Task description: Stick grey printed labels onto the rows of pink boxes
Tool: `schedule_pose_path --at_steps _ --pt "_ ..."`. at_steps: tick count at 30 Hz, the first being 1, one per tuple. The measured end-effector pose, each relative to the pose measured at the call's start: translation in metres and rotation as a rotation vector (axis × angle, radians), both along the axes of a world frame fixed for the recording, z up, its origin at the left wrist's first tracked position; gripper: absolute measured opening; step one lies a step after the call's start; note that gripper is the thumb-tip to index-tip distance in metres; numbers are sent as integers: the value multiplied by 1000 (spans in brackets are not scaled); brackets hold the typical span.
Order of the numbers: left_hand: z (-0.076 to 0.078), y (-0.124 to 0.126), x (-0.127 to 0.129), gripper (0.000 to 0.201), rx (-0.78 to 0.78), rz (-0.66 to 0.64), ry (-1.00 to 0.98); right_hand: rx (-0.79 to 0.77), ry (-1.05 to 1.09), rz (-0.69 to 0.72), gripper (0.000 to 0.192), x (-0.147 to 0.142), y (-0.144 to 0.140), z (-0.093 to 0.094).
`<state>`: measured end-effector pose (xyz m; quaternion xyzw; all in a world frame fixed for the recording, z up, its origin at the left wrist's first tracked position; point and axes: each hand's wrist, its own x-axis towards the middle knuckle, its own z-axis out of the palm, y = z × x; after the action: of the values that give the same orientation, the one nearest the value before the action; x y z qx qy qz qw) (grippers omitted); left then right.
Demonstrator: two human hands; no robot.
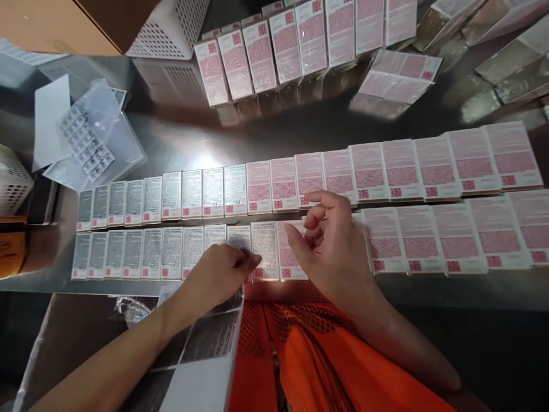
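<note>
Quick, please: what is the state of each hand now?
Left hand: fingers pressing a grey label on a box in the front row.
Right hand: half curled, holding nothing visible.
</note>
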<state>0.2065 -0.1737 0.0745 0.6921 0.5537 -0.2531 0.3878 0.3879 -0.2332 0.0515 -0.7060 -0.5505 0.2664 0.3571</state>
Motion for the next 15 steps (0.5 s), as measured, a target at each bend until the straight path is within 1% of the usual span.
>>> schedule_pose_path --at_steps 2,4,6,7,8,9,11,13,15 --pt "2 -3 -6 54 18 10 -16 16 -155 106 35 -1 -4 2" --pt "7 -5 -18 55 33 67 -58 52 -331 302 31 -2 -10 1" --pt "13 -7 -35 54 65 187 -92 113 -444 504 34 -5 -17 -4" --pt "17 -7 -45 53 85 260 -99 138 -469 576 38 -6 -20 -7" --pt "20 -7 -55 52 110 334 -103 150 -480 619 42 -7 -24 -11" --pt "24 -7 -64 52 142 406 -105 151 -480 643 44 -8 -27 -14" --pt "32 -8 -82 49 255 541 -98 119 -474 634 48 -9 -33 -18" --pt "39 -10 -94 44 450 647 -46 95 -477 615 51 -8 -36 -18" --pt "44 -15 -101 39 671 714 23 96 -487 603 51 -10 -38 -15"
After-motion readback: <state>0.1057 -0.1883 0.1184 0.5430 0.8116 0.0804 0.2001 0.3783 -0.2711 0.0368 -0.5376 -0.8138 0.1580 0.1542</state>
